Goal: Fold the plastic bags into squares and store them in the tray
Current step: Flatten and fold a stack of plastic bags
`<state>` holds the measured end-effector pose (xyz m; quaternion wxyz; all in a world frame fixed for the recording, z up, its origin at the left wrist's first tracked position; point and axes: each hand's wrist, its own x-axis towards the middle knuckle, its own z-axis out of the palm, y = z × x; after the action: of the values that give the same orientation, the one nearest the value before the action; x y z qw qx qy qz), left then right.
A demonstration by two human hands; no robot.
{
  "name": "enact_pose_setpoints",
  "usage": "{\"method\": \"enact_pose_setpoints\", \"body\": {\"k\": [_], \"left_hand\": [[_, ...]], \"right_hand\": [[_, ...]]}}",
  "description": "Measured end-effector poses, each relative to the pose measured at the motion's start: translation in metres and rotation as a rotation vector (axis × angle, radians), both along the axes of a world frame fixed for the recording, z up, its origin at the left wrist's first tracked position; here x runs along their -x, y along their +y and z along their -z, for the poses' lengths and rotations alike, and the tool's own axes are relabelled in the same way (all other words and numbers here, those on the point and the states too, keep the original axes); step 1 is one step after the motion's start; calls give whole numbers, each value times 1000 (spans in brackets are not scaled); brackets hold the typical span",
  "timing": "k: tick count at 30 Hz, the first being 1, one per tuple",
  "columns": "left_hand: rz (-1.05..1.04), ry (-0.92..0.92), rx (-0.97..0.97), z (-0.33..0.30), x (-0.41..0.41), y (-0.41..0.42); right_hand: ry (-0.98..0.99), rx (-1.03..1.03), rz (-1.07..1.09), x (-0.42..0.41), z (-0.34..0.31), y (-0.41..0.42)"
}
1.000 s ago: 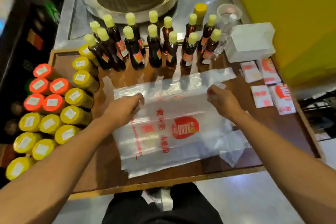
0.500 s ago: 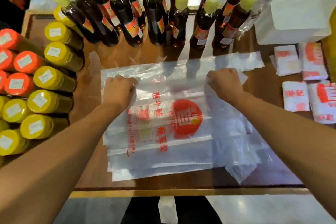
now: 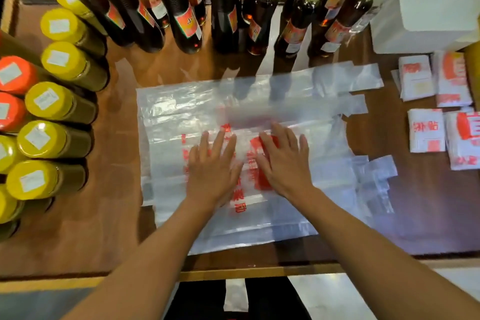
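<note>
Both hands lie flat with fingers spread, the left hand and right hand pressing side by side on the clear, red-printed plastic bag. It lies spread on the wooden tray, its far edge blurred, perhaps folded over.

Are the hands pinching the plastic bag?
No, the left hand and right hand lie flat with straight fingers on the plastic bag.

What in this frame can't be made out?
- Bag print, head view: hidden under the left hand and right hand, blurred above them.
- Bottle tops: cut by the top edge.
- Folded squares: right ones clipped by the edge.
</note>
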<state>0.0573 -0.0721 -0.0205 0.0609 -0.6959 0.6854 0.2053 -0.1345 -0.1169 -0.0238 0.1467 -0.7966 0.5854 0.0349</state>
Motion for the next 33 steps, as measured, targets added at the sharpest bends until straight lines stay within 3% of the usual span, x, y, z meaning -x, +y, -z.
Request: {"method": "enact_pose_setpoints", "body": {"k": [10, 18, 24, 33], "left_hand": [[62, -112, 234, 51, -5, 10], [32, -208, 287, 66, -4, 8], [-15, -42, 419, 70, -9, 14], [10, 3, 524, 64, -9, 20]], "right_hand": [[86, 173, 1, -3, 46, 9], [75, 258, -6, 0, 58, 9], [11, 256, 11, -1, 60, 12], [-113, 391, 20, 3, 50, 22]]}}
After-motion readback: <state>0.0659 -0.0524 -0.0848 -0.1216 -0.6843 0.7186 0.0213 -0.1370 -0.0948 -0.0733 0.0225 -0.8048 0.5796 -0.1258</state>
